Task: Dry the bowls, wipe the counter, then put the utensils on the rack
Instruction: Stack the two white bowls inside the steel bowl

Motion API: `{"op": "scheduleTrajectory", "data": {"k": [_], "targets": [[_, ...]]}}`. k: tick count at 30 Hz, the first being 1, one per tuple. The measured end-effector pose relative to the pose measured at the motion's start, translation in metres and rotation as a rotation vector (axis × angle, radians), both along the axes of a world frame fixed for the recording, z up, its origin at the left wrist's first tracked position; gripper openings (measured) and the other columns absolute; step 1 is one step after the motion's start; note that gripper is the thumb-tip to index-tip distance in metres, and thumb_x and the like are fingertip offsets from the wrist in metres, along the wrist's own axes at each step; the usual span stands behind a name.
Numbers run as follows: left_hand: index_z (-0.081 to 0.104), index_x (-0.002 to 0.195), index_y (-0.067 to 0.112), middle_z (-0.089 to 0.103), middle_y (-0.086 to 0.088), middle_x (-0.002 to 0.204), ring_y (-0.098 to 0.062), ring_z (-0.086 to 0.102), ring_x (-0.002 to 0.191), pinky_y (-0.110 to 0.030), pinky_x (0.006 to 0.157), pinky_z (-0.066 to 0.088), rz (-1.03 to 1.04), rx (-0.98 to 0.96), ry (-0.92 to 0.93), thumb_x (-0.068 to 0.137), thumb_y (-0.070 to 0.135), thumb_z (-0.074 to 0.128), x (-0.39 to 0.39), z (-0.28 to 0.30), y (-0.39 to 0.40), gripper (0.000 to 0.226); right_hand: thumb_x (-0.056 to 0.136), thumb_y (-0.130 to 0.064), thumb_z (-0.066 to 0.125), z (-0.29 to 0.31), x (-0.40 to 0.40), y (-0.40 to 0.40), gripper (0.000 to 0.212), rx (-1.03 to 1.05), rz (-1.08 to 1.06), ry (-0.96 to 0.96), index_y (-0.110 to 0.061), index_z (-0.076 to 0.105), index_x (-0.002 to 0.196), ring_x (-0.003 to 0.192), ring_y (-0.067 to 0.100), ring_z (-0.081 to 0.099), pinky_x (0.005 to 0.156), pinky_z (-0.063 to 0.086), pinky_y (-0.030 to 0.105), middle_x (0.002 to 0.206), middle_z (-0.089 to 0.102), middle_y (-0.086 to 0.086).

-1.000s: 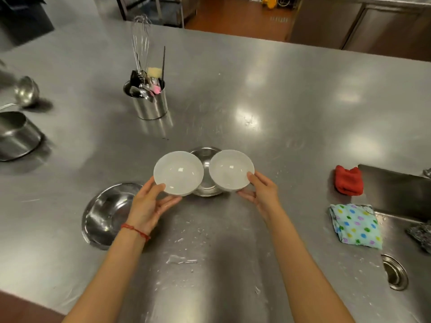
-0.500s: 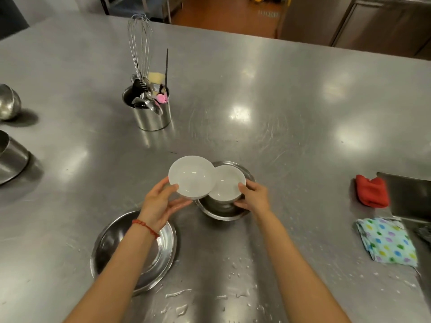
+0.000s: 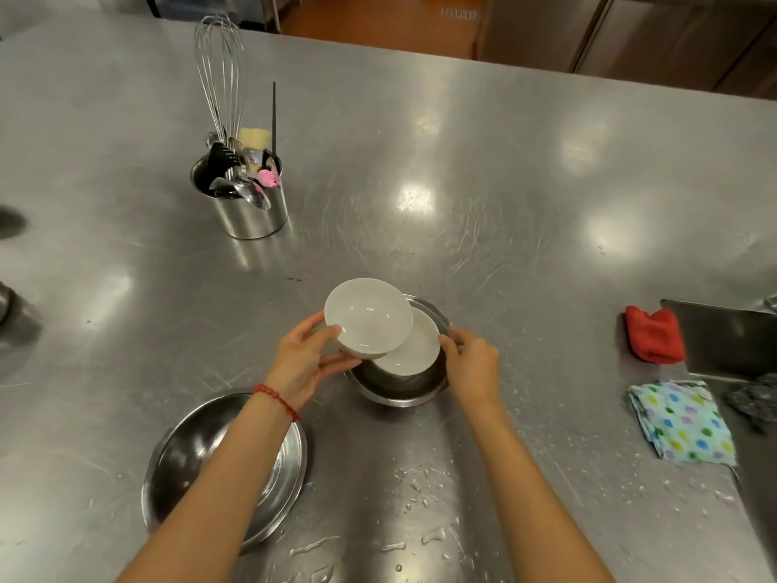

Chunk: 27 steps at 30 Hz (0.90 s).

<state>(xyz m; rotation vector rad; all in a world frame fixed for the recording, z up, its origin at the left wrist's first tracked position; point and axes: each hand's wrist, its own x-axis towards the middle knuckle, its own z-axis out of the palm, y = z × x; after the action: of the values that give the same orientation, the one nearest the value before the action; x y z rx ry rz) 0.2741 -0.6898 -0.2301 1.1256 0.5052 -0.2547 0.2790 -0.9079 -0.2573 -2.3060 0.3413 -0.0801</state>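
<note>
My left hand (image 3: 310,358) grips a white bowl (image 3: 368,316) by its near rim and holds it above a second white bowl (image 3: 414,351). That second bowl sits tilted inside a small steel bowl (image 3: 399,387), with my right hand (image 3: 473,366) gripping its right rim. The upper bowl overlaps and hides the left part of the lower one. A large steel bowl (image 3: 189,452) lies on the steel counter (image 3: 462,183) under my left forearm. A steel utensil holder (image 3: 248,212) with a whisk (image 3: 220,73), spoons and other utensils stands at the back left.
A red cloth (image 3: 654,336) and a dotted cloth (image 3: 683,420) lie at the right beside the sink (image 3: 731,338). Water drops (image 3: 420,536) cover the near counter. Dark metal pans show at the left edge (image 3: 8,305).
The two white bowls, held side by side a second ago, have come together over the small steel bowl. The right one has dropped into it and the left one now overlaps it.
</note>
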Motion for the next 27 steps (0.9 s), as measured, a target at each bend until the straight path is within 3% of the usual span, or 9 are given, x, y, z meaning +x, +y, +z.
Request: {"op": "scheduleTrajectory", "data": {"k": [3,6,9,13,19,27], "targets": [[0.051,0.122,0.012,0.049,-0.012,0.129,-0.033,0.070,0.069,-0.035,0.054,0.059,-0.043,0.008,0.011,0.086,0.004,0.056,0.003,0.005,-0.012,0.037,0.094,-0.026,0.050,-0.012,-0.017,-0.020,0.030,-0.119,0.015,-0.041,-0.011,0.060,0.118,0.110,0.026,0.055,0.090,0.043,0.034,0.120,0.061,0.011],[0.049,0.126,0.008,0.047,-0.015,0.132,-0.036,0.067,0.074,-0.037,0.056,0.060,-0.083,0.040,0.045,0.086,0.003,0.056,0.004,0.009,-0.024,0.041,0.096,-0.031,0.043,-0.031,-0.035,-0.038,0.042,-0.271,0.069,0.065,-0.013,0.047,0.133,0.132,0.025,0.036,0.109,0.029,0.037,0.143,0.044,0.008],[0.047,0.128,0.005,0.045,-0.015,0.134,-0.037,0.064,0.074,-0.035,0.051,0.059,-0.090,0.075,0.096,0.086,0.001,0.055,0.004,0.012,-0.035,0.042,0.098,-0.038,0.034,-0.049,-0.049,-0.046,0.048,-0.430,0.177,0.180,-0.018,0.033,0.142,0.143,0.023,0.018,0.115,0.016,0.039,0.154,0.026,0.004],[0.049,0.126,0.006,0.049,-0.016,0.127,-0.036,0.063,0.075,-0.035,0.049,0.059,-0.098,0.165,0.121,0.086,0.002,0.057,0.007,0.010,-0.043,0.041,0.098,-0.041,0.029,-0.057,-0.053,-0.049,0.052,-0.482,0.216,0.208,-0.020,0.025,0.145,0.145,0.021,0.011,0.118,0.012,0.039,0.157,0.018,0.003],[0.053,0.122,0.006,0.054,-0.018,0.121,-0.043,0.058,0.103,-0.043,0.067,0.058,-0.140,0.323,0.124,0.083,0.003,0.061,0.014,0.004,-0.051,0.040,0.099,-0.042,0.028,-0.059,-0.054,-0.051,0.052,-0.486,0.218,0.199,-0.020,0.022,0.146,0.145,0.021,0.009,0.118,0.009,0.036,0.157,0.016,0.002],[0.053,0.122,0.002,0.057,-0.019,0.121,-0.039,0.059,0.103,-0.043,0.074,0.057,-0.133,0.454,0.131,0.081,-0.004,0.062,0.019,-0.003,-0.053,0.043,0.099,-0.042,0.028,-0.056,-0.052,-0.049,0.052,-0.487,0.211,0.220,-0.020,0.022,0.146,0.145,0.022,0.009,0.118,0.008,0.037,0.157,0.016,0.002]]}}
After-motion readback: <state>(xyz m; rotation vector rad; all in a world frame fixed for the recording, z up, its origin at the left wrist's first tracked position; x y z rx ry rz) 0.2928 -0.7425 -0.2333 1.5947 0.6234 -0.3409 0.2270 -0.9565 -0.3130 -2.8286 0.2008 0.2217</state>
